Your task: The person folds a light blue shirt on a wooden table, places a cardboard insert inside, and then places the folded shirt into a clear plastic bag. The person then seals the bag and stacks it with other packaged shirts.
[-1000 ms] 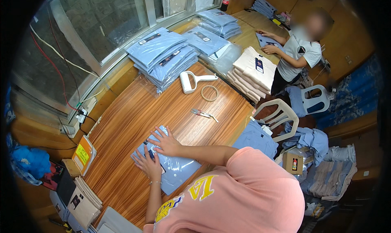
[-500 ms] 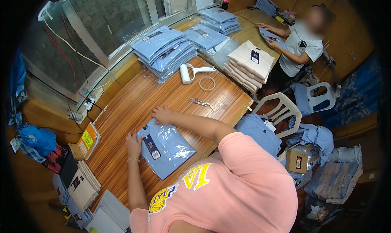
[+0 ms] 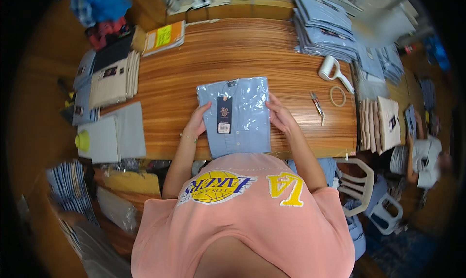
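Note:
A folded light-blue shirt in a clear plastic bag is in front of me at the near edge of the wooden table, collar away from me. A dark hang tag with a white label lies on its front. My left hand is closed on the left side of the bagged shirt, its thumb over the top. On the opposite side, my right hand grips the edge, with some fingers hidden beneath. The shirt's lower end reaches my own pink top.
Bagged blue shirts are stacked at the back right, near a white lint roller, a tape ring and small snips. Beige folded garments stand at the right edge. Papers lie left; a person works far right.
The view has turned, with the table now straight ahead. My right hand has gone from the shirt's far end to its right side, and the shirt now lies squarely before me.

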Action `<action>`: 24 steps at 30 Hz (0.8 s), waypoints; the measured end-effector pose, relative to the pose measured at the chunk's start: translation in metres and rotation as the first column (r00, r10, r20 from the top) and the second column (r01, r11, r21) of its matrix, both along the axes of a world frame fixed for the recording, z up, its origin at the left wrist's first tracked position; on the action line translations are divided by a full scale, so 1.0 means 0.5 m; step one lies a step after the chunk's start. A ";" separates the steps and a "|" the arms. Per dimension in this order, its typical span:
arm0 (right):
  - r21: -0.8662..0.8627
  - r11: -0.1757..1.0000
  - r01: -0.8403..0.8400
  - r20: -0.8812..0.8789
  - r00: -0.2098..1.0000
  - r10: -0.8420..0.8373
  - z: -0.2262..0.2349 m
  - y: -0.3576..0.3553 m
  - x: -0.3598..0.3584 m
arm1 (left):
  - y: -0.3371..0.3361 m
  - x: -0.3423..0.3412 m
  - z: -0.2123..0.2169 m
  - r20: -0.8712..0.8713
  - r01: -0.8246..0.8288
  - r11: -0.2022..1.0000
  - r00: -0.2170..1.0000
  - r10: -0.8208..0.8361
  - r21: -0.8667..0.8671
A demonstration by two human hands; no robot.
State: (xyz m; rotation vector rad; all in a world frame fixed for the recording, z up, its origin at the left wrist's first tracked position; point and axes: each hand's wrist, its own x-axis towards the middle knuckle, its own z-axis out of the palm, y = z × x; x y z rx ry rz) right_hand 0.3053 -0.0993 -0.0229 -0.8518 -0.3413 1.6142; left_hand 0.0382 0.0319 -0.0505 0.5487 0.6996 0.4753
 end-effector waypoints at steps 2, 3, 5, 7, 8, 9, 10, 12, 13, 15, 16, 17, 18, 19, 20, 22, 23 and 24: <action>-0.028 1.000 0.009 0.069 0.998 -0.007 0.055 0.002 -0.017 | -0.010 -0.010 0.055 0.020 -0.035 0.999 0.999 0.034 0.037; -0.032 0.999 0.038 0.111 0.993 -0.034 0.073 0.001 -0.018 | -0.012 -0.010 0.073 0.047 -0.040 0.998 0.998 0.038 0.040; 0.033 0.999 0.043 0.114 0.992 -0.046 0.091 -0.007 -0.025 | -0.018 -0.015 0.093 0.097 -0.041 0.998 0.995 0.036 0.045; 0.075 0.996 0.051 0.112 0.992 -0.059 0.118 -0.023 -0.019 | -0.016 -0.019 0.091 0.187 -0.002 1.000 0.982 0.001 0.008; 0.105 0.994 0.035 0.045 0.998 -0.040 0.121 -0.033 -0.019 | -0.016 -0.025 0.092 0.232 0.021 1.000 0.973 -0.018 -0.009; 0.138 0.990 0.032 -0.011 0.999 -0.031 0.126 -0.041 -0.013 | -0.015 -0.020 0.096 0.257 0.010 1.000 0.966 -0.006 -0.015; 0.172 0.985 0.030 -0.066 0.998 -0.019 0.130 -0.046 -0.006 | -0.019 -0.017 0.101 0.282 0.000 1.000 0.959 0.006 -0.023; 0.017 1.000 0.002 0.002 1.000 -0.002 0.102 -0.036 -0.007 | -0.026 0.000 0.118 0.220 -0.066 0.997 0.974 0.054 0.046; -0.065 0.998 -0.017 0.028 0.999 0.019 0.076 -0.033 -0.008 | -0.022 0.000 0.087 0.113 -0.124 0.991 0.987 0.117 0.059; -0.146 0.981 -0.127 0.122 0.982 0.145 -0.002 -0.045 0.014 | 0.004 0.013 -0.003 -0.106 -0.207 0.972 0.970 0.219 0.109; -0.096 0.987 -0.127 0.085 0.987 0.135 -0.063 -0.059 0.040 | -0.004 0.033 -0.009 -0.093 -0.259 0.965 0.961 0.262 0.040; -0.041 0.988 -0.148 0.042 0.988 0.150 -0.089 -0.064 0.053 | -0.013 0.028 -0.025 -0.069 -0.231 0.970 0.969 0.237 0.079; 0.002 0.983 -0.183 -0.033 0.983 0.183 -0.078 -0.064 0.051 | -0.027 0.002 -0.052 -0.050 -0.230 0.966 0.970 0.237 0.117; 0.001 0.988 -0.157 -0.025 0.987 0.157 -0.079 -0.066 0.048 | -0.040 -0.010 -0.071 -0.025 -0.218 0.964 0.974 0.224 0.151; -0.010 0.993 -0.121 -0.013 0.993 0.121 -0.087 -0.069 0.039 | -0.054 -0.018 -0.083 -0.047 -0.237 0.956 0.967 0.249 0.175; -0.001 0.994 -0.110 -0.036 0.993 0.110 -0.085 -0.063 0.033 | -0.067 -0.024 -0.072 -0.093 -0.284 0.926 0.945 0.315 0.249; -0.018 0.994 -0.104 -0.024 0.994 0.104 -0.083 -0.061 0.030 | -0.076 -0.016 -0.059 -0.160 -0.392 0.811 0.853 0.498 0.435; -0.039 0.996 -0.083 -0.010 0.997 0.083 -0.088 -0.063 0.033 | -0.092 0.021 0.005 -0.183 -0.441 0.661 0.732 0.656 0.606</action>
